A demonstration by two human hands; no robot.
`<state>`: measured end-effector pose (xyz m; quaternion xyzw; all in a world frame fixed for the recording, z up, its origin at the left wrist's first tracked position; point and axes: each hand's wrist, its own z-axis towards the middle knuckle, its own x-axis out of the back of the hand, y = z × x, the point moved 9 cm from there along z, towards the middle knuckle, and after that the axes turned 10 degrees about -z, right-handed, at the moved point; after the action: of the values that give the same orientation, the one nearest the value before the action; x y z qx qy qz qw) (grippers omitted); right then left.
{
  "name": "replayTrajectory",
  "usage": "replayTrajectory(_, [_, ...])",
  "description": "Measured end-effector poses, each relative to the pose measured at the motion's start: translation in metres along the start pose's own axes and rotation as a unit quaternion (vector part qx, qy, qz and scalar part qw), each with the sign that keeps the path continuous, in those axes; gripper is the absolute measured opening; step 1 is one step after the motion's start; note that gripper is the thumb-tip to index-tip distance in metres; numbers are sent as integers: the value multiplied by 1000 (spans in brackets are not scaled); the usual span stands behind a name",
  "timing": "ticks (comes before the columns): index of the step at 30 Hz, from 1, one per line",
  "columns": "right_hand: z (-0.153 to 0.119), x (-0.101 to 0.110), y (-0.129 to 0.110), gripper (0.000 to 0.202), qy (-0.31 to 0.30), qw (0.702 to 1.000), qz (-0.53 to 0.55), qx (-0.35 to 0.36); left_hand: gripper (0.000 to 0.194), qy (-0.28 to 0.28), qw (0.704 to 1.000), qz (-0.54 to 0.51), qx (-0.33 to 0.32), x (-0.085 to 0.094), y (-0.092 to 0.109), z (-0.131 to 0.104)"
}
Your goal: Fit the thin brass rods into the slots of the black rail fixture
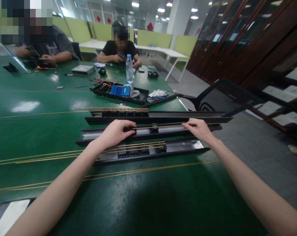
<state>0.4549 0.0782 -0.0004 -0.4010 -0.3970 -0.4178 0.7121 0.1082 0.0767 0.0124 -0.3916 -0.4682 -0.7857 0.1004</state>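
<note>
Three long black channels lie side by side across the green table. Over the middle channel (173,130), my left hand (119,131) pinches a small black block, partly hidden by the fingers. My right hand (196,127) is closed on a thin brass rod (168,126) above the same channel. The rod runs between the two hands, past another black block (154,127). In the near channel (180,145) sit several black blocks (145,148) with brass rods over them. The far channel (188,114) also holds black blocks (128,113) and rods.
Behind the channels are a black tray (141,95) with a blue item, a water bottle (129,69) and a crumpled cloth (158,95). Loose brass rods (138,170) lie nearer me. Two people work across the table; a mesh chair (227,95) stands right.
</note>
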Motion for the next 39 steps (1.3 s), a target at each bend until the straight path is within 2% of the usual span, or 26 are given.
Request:
replayTrajectory(15, [3,6,3,40,17,1000,9,4,28,6,1000,4,-5,0,-1,-1])
replayTrajectory(39, [-1,11,13,39,2,1000,3,-9,28,6,1000,-2,-2,-2,-6,-1])
